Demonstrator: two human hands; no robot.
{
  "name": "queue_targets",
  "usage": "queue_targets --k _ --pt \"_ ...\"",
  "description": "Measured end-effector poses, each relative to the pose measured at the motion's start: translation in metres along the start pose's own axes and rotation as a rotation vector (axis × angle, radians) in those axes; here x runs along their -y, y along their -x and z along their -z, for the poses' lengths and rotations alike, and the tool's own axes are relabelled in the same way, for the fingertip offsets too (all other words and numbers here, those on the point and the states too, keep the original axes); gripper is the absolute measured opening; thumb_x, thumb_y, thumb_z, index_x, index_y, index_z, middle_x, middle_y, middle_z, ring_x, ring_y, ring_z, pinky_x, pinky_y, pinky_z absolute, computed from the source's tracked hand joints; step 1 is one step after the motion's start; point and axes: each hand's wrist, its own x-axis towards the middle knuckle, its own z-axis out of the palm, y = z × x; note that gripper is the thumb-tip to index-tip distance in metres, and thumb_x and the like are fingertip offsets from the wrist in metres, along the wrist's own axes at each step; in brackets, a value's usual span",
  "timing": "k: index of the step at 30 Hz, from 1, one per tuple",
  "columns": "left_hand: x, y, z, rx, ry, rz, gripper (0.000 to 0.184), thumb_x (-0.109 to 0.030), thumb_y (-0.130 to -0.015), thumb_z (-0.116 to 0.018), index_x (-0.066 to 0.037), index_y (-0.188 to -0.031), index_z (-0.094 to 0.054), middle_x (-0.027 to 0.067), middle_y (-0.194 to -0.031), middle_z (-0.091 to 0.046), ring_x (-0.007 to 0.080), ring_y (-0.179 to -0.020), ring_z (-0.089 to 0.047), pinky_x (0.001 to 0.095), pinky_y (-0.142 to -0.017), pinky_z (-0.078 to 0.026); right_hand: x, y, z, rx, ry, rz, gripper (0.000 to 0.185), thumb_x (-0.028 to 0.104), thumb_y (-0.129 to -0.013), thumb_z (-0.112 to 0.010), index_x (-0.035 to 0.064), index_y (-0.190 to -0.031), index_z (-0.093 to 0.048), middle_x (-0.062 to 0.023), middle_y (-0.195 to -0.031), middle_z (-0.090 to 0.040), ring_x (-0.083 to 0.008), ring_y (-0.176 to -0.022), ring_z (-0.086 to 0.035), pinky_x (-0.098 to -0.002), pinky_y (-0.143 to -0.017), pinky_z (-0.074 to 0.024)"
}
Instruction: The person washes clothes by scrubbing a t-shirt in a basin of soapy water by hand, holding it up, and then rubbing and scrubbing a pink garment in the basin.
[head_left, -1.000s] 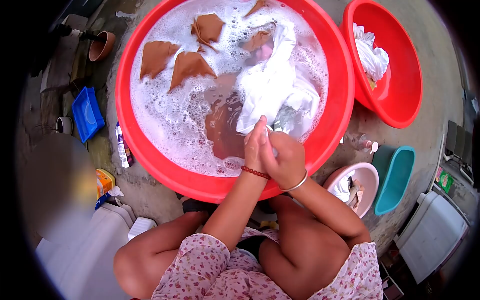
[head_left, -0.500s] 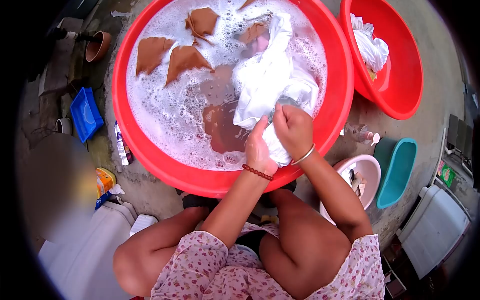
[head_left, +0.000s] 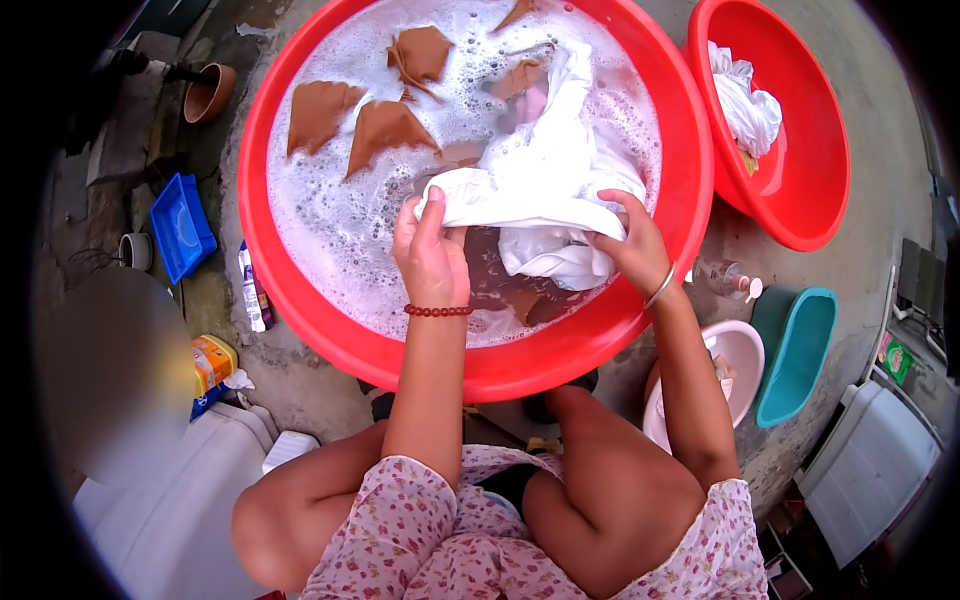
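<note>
A large red basin [head_left: 480, 375] holds foamy water. Brown cloth [head_left: 390, 135] pokes up through the foam at its far left. White cloth [head_left: 540, 170] lies partly in the water, its near edge raised and stretched between my hands. My left hand [head_left: 432, 250], with a red bead bracelet at the wrist, grips the left end between thumb and fingers. At the right end my right hand [head_left: 635, 240], below which sits a metal bangle, pinches the same edge. The lower part of the white cloth hangs into the water between them.
A second red basin [head_left: 815, 180] with white cloth stands at the right. Near it are a clear bottle [head_left: 722, 278], a teal tub [head_left: 800, 360] and a pink basin [head_left: 745, 350]. On the left lie a blue tray [head_left: 183, 228] and an orange packet [head_left: 212, 362].
My hands were close together on the white cloth near the basin's near rim. They have moved apart, left and right, and the cloth's edge is now lifted and spread between them.
</note>
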Motion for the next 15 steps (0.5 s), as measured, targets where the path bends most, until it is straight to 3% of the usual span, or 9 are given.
queue_targets --k 2,3,5,6,7,11,12,13,15 --pt "0.009 0.008 -0.004 -0.035 0.097 0.257 0.031 -0.016 -0.089 -0.057 -0.005 -0.115 -0.044 0.0093 -0.110 -0.054 0.0221 -0.108 -0.050 0.0445 -0.088 -0.044 0.009 0.003 -0.010 -0.134 0.433 0.376 0.049 0.002 -0.073 -0.063 0.0043 -0.119 -0.048 -0.0188 -0.105 -0.057 -0.0339 -0.099 -0.056 -0.0351 -0.083 -0.0458" --pt "0.016 0.013 -0.008 -0.044 0.126 0.392 0.039 -0.016 -0.089 -0.056 -0.005 -0.123 -0.041 0.0092 -0.115 -0.052 0.0228 -0.112 -0.048 0.0476 -0.089 -0.043 0.022 0.012 -0.023 -0.110 0.454 0.387 0.044 0.003 -0.073 -0.060 0.0050 -0.116 -0.051 -0.0194 -0.104 -0.056 -0.0363 -0.097 -0.055 -0.0368 -0.082 -0.0460" --pt "0.033 0.023 -0.014 -0.022 0.180 0.482 0.052 -0.016 -0.088 -0.056 -0.008 -0.134 -0.033 0.0108 -0.119 -0.048 0.0238 -0.110 -0.050 0.0468 -0.088 -0.044 0.046 0.031 -0.048 0.009 0.399 0.424 0.030 0.007 -0.068 -0.059 0.0058 -0.098 -0.058 -0.0154 -0.089 -0.058 -0.0353 -0.079 -0.058 -0.0411 -0.069 -0.0475" --pt "0.051 0.014 -0.002 0.183 0.215 0.472 0.059 -0.017 -0.087 -0.058 -0.011 -0.138 -0.027 0.0108 -0.119 -0.048 0.0233 -0.102 -0.054 0.0426 -0.085 -0.046 0.057 0.042 -0.061 0.008 0.433 0.496 0.023 0.013 -0.067 -0.062 0.0072 -0.089 -0.058 -0.0125 -0.080 -0.057 -0.0317 -0.069 -0.058 -0.0402 -0.060 -0.0456" --pt "0.038 0.027 -0.018 0.002 0.096 0.567 0.059 -0.018 -0.088 -0.058 -0.011 -0.137 -0.028 0.0094 -0.112 -0.052 0.0200 -0.093 -0.056 0.0359 -0.081 -0.048 0.073 0.055 -0.071 0.057 0.509 0.491 0.017 0.018 -0.068 -0.065 0.0085 -0.080 -0.058 -0.0106 -0.073 -0.055 -0.0286 -0.061 -0.056 -0.0375 -0.054 -0.0431" --pt "0.065 0.033 -0.002 -0.057 -0.015 0.593 0.039 -0.028 -0.093 -0.050 0.000 -0.121 -0.046 0.0076 -0.100 -0.056 0.0156 -0.086 -0.056 0.0317 -0.075 -0.048 0.046 0.038 -0.073 -0.183 0.594 0.659 0.023 0.022 -0.076 -0.064 0.0082 -0.062 -0.053 -0.0081 -0.054 -0.048 -0.0283 -0.045 -0.049 -0.0380 -0.043 -0.0371" --pt "0.058 0.050 -0.023 -0.111 0.130 0.512 0.036 -0.028 -0.094 -0.049 -0.001 -0.116 -0.050 0.0060 -0.092 -0.058 0.0153 -0.084 -0.057 0.0300 -0.072 -0.049 0.032 0.017 -0.060 -0.304 0.625 0.515 0.025 0.021 -0.078 -0.062 0.0075 -0.060 -0.051 -0.0092 -0.053 -0.047 -0.0290 -0.044 -0.049 -0.0386 -0.042 -0.0363" --pt "0.060 0.052 -0.028 -0.048 0.286 0.638 0.037 -0.034 -0.095 -0.045 -0.002 -0.112 -0.051 0.0078 -0.100 -0.060 0.0196 -0.091 -0.060 0.0344 -0.079 -0.050 0.028 0.001 -0.049 -0.425 0.652 0.375 0.027 0.020 -0.080 -0.061 0.0069 -0.059 -0.050 -0.0103 -0.051 -0.046 -0.0296 -0.044 -0.048 -0.0392 -0.042 -0.0355" --pt "0.070 0.053 -0.033 -0.051 0.258 0.604 0.039 -0.037 -0.096 -0.041 -0.003 -0.110 -0.052 0.0096 -0.106 -0.060 0.0232 -0.096 -0.060 0.0372 -0.085 -0.049 0.028 0.009 -0.048 -0.448 0.659 0.373 0.028 0.019 -0.082 -0.059 0.0067 -0.058 -0.050 -0.0111 -0.052 -0.046 -0.0301 -0.045 -0.048 -0.0389 -0.042 -0.0356"
